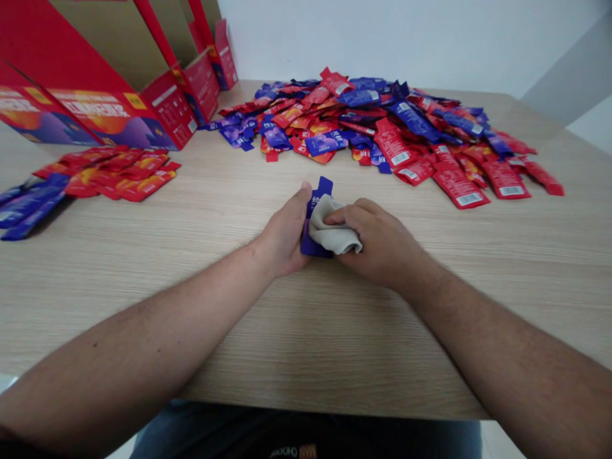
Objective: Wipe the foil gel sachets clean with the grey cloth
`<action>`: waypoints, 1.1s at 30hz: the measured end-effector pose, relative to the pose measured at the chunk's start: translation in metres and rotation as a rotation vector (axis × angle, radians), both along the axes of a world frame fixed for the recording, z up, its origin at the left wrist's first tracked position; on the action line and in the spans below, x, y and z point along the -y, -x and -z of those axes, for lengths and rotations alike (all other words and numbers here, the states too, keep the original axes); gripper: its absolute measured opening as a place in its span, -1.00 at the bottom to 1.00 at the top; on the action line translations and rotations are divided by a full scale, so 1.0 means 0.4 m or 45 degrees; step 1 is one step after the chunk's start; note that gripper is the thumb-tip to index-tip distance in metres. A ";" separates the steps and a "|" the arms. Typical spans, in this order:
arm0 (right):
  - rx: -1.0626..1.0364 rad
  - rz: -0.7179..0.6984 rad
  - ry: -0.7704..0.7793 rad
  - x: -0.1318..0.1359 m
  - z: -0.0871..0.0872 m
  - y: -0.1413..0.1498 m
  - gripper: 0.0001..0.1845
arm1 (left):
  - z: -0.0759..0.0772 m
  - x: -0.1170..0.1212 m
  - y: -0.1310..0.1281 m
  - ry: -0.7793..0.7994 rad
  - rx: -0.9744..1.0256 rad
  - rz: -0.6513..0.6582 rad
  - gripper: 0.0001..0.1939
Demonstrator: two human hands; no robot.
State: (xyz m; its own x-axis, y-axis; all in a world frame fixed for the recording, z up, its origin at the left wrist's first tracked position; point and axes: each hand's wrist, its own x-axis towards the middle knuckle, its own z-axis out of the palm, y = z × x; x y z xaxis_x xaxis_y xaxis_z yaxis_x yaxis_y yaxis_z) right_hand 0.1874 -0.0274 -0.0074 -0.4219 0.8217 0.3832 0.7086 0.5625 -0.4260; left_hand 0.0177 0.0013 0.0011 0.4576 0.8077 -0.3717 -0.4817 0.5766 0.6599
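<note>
Our left hand [287, 234] grips a smooth, flat, tab-topped purple sachet [314, 247]; our right hand [377, 237] clutches crumpled pale-grey cloth [329, 234], hiding the sachet's middle beneath its fingers.

A dark shirt [253, 441] carries pale lettering [284, 453] beside an orange-brown patch [307, 452]; blue trousers [165, 428] show on either side. The left forearm [157, 338], marked with small spots [95, 345], and right forearm [482, 325] are bare.

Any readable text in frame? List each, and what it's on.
"CHOO…" on the shirt; the rest is unclear.
Held packet: white characters, partly covered, too blurred to quote.
Boxes: white characters and small print, too blurred.
Piled packets: characters and barcodes, too small.
Left stack: nothing legible.
</note>
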 end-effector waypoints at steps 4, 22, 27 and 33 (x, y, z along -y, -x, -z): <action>-0.099 0.128 -0.083 -0.017 0.017 -0.002 -0.65 | 0.004 0.011 -0.002 -0.015 -0.082 0.030 -0.50; -0.033 0.080 -0.073 -0.028 -0.010 -0.034 -0.60 | 0.014 0.015 0.001 -0.059 -0.263 0.068 -0.38; -0.119 0.161 -0.136 -0.025 0.012 -0.019 -0.58 | 0.001 0.016 0.007 -0.050 -0.290 0.130 -0.37; -0.068 -0.164 0.028 -0.003 -0.022 -0.008 -0.60 | 0.017 0.015 -0.006 -0.077 -0.223 -0.008 -0.42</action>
State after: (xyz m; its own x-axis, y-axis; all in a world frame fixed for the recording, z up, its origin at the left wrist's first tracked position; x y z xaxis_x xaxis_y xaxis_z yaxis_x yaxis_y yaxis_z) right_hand 0.1908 -0.0263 0.0016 -0.5038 0.7708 0.3901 0.6074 0.6371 -0.4744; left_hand 0.0201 -0.0049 -0.0059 0.3853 0.8336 -0.3959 -0.3596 0.5307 0.7675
